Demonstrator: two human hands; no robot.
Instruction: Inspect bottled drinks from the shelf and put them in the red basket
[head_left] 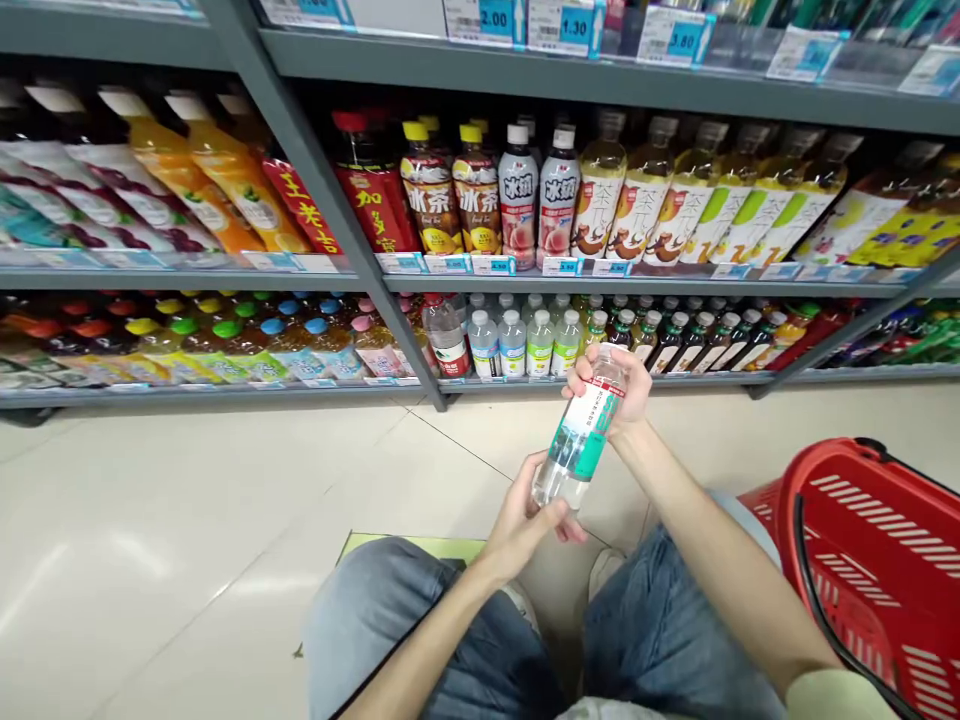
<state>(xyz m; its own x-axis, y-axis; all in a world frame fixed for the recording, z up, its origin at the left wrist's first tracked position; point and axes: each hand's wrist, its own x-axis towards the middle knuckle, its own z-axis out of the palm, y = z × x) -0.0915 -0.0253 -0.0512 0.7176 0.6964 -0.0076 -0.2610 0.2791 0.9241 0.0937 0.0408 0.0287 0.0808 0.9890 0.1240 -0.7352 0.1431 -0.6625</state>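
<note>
A clear water bottle (581,430) with a white, green and red label is held tilted between both hands, above the floor and in front of my knees. My left hand (529,510) cups its lower end, thumb and fingers around the base. Around the neck and cap end, my right hand (628,385) is closed, and it covers most of the cap. Behind the bottle, small white-capped bottles (525,345) stand in rows on the bottom shelf, beside a larger red-capped water bottle (448,335).
Grey shelving (622,285) spans the view, its middle level lined with tea and juice bottles (637,195). Dark-capped bottles (701,335) fill the lower right. A red shopping basket (885,530) with a black handle stands at my right. Under me is a pale tiled floor (210,520).
</note>
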